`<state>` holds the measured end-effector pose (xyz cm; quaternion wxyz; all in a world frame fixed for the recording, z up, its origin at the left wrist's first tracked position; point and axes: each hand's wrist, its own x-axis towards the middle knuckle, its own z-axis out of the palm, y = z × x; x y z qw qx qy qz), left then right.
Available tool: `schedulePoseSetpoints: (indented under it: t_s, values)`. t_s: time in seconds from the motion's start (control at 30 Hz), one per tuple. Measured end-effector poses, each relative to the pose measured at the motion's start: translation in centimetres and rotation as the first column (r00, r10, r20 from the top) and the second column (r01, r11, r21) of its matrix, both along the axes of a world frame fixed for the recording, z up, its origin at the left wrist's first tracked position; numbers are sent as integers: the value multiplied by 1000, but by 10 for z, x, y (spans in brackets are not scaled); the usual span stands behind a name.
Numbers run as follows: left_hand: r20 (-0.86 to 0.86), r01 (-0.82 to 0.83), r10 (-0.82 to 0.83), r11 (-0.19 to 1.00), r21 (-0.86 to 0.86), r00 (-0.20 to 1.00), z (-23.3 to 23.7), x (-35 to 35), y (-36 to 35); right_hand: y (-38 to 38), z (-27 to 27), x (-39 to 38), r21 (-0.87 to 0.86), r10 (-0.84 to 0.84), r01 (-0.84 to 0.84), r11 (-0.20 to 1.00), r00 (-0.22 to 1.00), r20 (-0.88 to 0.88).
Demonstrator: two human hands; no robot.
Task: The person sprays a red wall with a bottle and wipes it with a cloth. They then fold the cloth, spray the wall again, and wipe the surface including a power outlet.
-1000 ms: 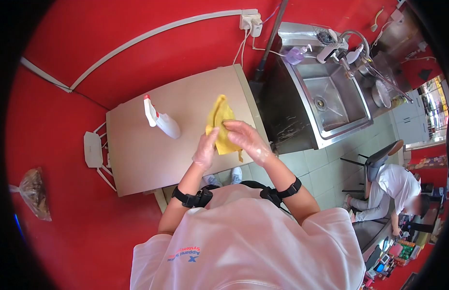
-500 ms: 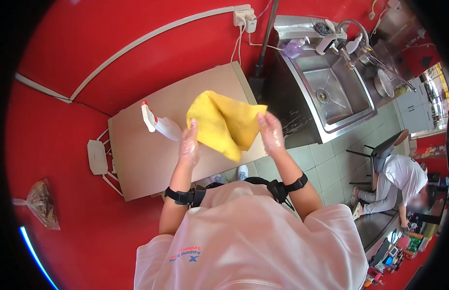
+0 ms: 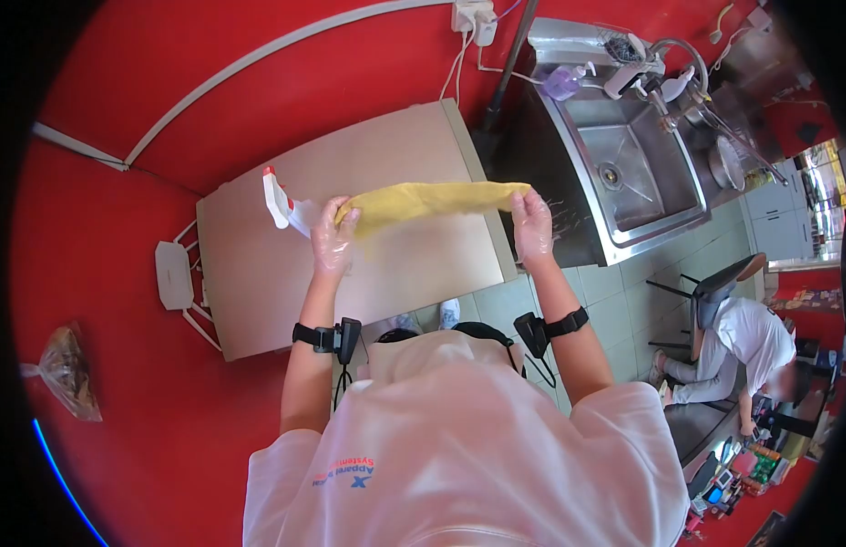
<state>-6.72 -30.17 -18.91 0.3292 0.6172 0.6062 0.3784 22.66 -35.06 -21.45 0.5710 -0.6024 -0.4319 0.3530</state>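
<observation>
A yellow cloth (image 3: pixel 432 202) is stretched sideways between my hands above the pale table (image 3: pixel 259 273). My left hand (image 3: pixel 333 237), in a clear plastic glove, pinches the cloth's left end. Its right end is gripped by my right hand (image 3: pixel 533 226), gloved in the same way. Beside my left hand is a white spray bottle (image 3: pixel 279 202) with a red-tipped nozzle, its lower part partly hidden behind that hand.
A steel sink (image 3: pixel 628 173) with a purple soap bottle (image 3: pixel 563 83) is at the upper right. A white router (image 3: pixel 174 275) is by the table's left edge. On the right, a person (image 3: pixel 751 337) bends forward beside a chair (image 3: pixel 714 290).
My hands have moved apart, pulling the folded, drooping cloth into a long, nearly level band. The view has shifted slightly.
</observation>
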Motion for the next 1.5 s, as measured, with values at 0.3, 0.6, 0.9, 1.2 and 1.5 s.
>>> schedulePoseSetpoints:
  t_s: [0.3, 0.6, 0.9, 1.2, 1.5]
  values:
    - [44, 407, -407, 913, 7, 912, -135, -56, -81, -77, -108, 14, -168, 549, -564, 809, 621, 559]
    - [-173, 150, -197, 956, -251, 965, -125, -45, -93, -88, -112, 5, -434, 422, -203, 878, 756, 500]
    - [-433, -90, -8, 974, -206, 901, -115, -12, -13, -20, -97, -18, -370, 144, 246, 896, 627, 765]
    - [-356, -244, 84, 868, -434, 931, -103, -14, -53, -38, -64, -71, -417, 572, -561, 715, 127, 810]
    - [-296, -113, -84, 801, -588, 952, -116, -9, -35, -41, -103, -68, -520, 679, -586, 621, 71, 730]
